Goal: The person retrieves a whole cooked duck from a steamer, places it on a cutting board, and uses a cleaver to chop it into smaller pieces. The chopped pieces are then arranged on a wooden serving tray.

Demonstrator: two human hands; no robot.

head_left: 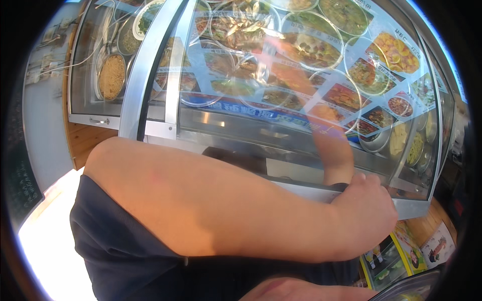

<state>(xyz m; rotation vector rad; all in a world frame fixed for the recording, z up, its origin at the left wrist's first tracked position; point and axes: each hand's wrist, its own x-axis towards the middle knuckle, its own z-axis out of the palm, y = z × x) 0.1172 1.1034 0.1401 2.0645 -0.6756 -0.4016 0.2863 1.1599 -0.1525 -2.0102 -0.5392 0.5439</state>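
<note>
One clear, reflective, silver-edged glass panel [288, 118] stands beside left fingers [371, 181].

A metal-framed glass display case [160, 129] carries round dishes of food: toward its left end stand a bowl of tan shreds [111, 77] and a white-rimmed bowl of green leaves [144, 19], toward its right end bowls of pale yellow strips [398, 140] and green strips [415, 149]. Between them more round rims show, their contents confused with food photos [394, 52] appearing across the glass.
</note>
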